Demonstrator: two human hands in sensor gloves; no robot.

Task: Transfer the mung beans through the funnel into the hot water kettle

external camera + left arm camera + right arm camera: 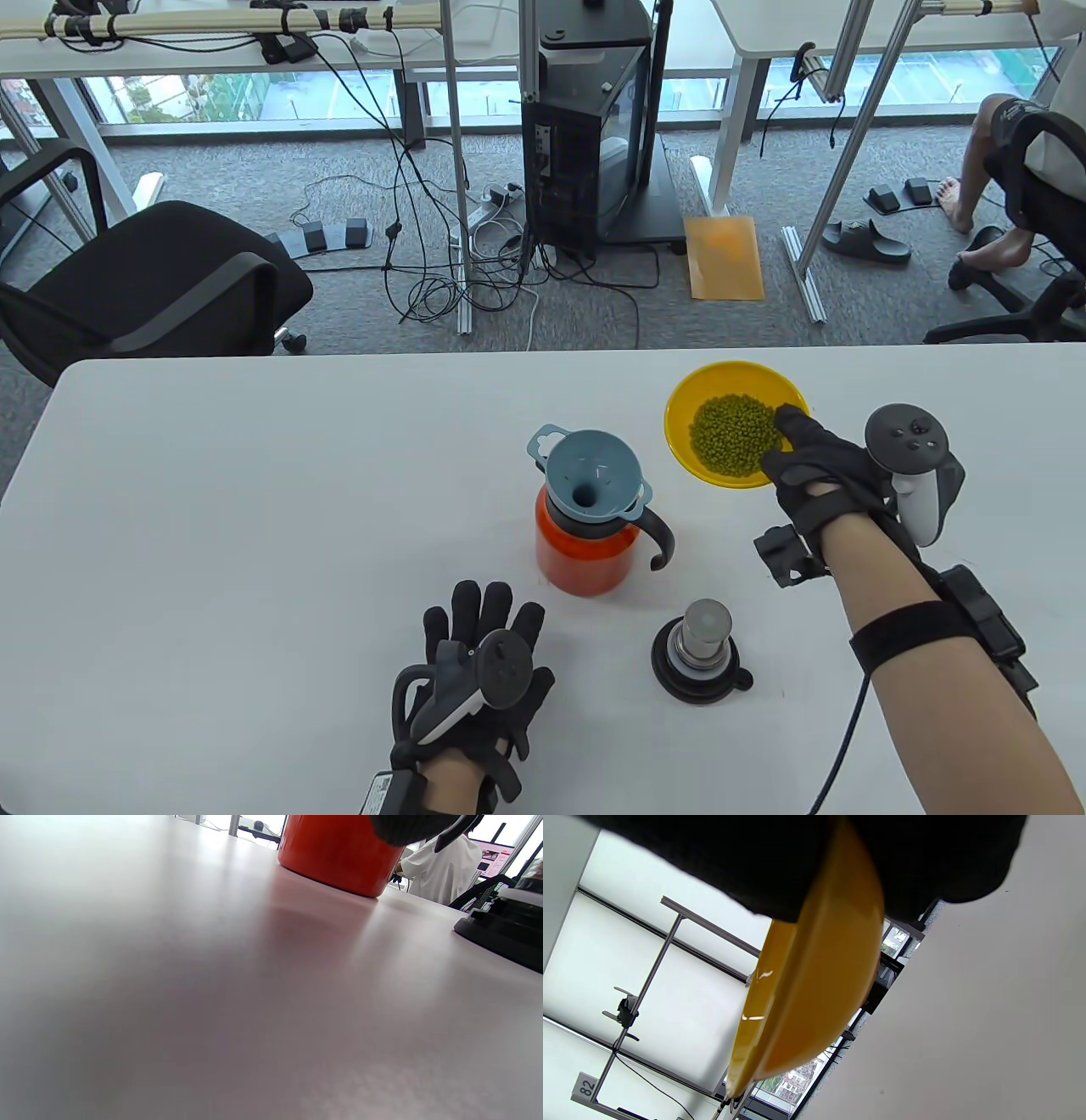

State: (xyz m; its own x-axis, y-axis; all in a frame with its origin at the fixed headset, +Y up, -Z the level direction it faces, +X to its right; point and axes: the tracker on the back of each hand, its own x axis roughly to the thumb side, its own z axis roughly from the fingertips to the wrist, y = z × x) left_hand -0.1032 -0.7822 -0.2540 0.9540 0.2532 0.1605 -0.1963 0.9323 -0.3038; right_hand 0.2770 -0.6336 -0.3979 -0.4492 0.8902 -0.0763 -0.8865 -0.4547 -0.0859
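An orange kettle with a black handle stands mid-table, a grey-blue funnel seated in its mouth. A yellow bowl of green mung beans sits to its right. My right hand grips the bowl's near right rim, thumb over the beans; the right wrist view shows the bowl's underside held between black gloved fingers and off the table. My left hand rests flat on the table in front of the kettle, fingers spread, holding nothing. The kettle's base shows in the left wrist view.
The kettle's lid, black with a metal stopper, lies on the table in front of the kettle, between the hands; it also shows in the left wrist view. The white table ends at its far edge behind the bowl.
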